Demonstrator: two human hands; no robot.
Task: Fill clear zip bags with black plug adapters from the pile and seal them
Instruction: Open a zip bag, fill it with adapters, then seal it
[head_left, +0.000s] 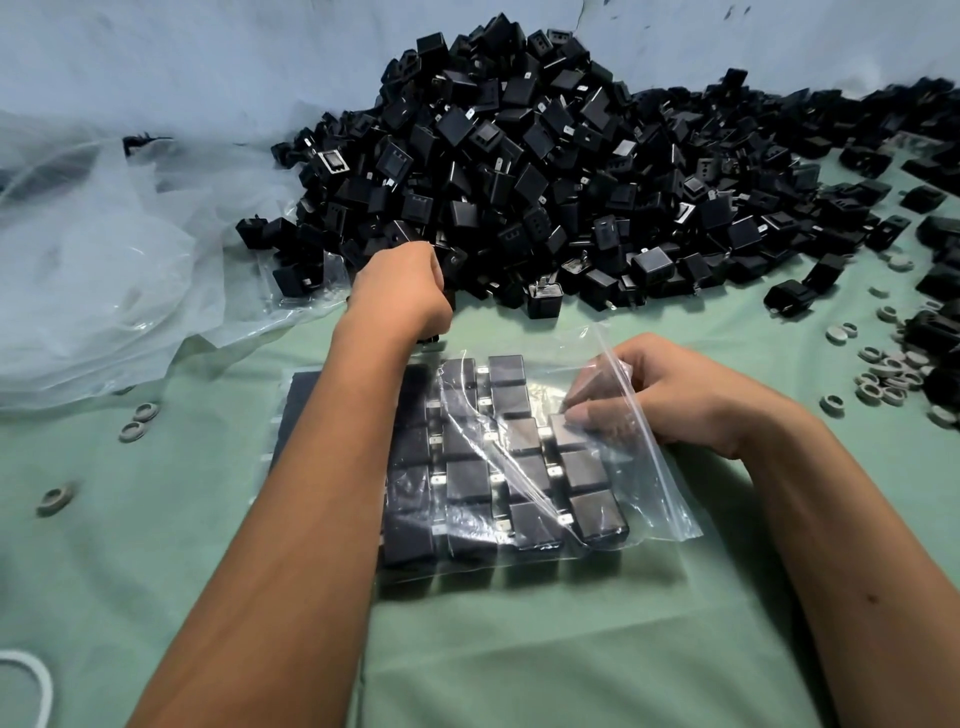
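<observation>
Clear zip bag (649, 467) of rowed black adapters (467, 480), mouth open, near heaped pile (519, 171)

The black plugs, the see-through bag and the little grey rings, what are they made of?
Black plugs: likely hard plastic, mostly matte, with small silvery prongs that look like metal.
See-through bag: thin, soft plastic film; it wrinkles, shines, and shows the plugs inside.
Grey rings: perhaps rubber or plastic; dull, no shine, too small to tell.
</observation>
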